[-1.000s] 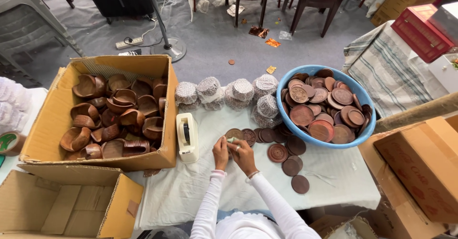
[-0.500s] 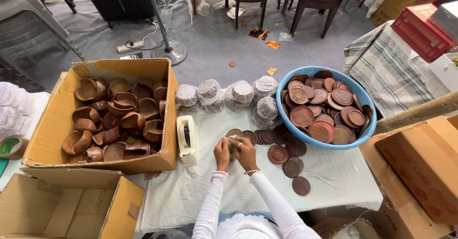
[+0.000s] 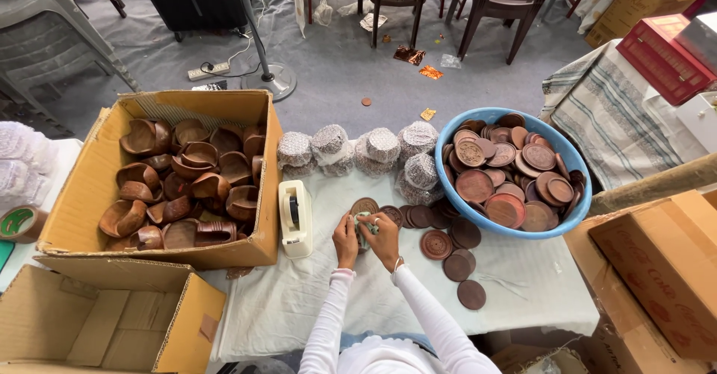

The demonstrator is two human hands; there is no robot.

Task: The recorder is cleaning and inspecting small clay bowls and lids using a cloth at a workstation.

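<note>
Lower centre of the frame: two white sleeves (image 3: 358, 322) lead up to the left hand (image 3: 345, 241) and the right hand (image 3: 385, 238), which meet over a white cloth (image 3: 276, 299) on the table. The fingers of both hands are curled and pinch a small greenish-white wrap (image 3: 366, 228) between them; what the wrap covers cannot be told. Just above the hands lies a carved disc (image 3: 364, 206), and a row of loose discs (image 3: 448, 251) runs from it toward the lower right. Left of the hands stands a cream tape dispenser (image 3: 296, 217). Lower left: an empty carton (image 3: 104, 329). Middle left: an open box (image 3: 258, 187) filled with brown wooden holders (image 3: 179, 187). Middle right: a blue basin (image 3: 523, 228) heaped with round lids (image 3: 508, 169). Between box and basin, wrapped bundles (image 3: 358, 150) sit in a row. Upper frame: a fan base (image 3: 275, 83) and chairs (image 3: 508, 1) on grey floor.
</note>
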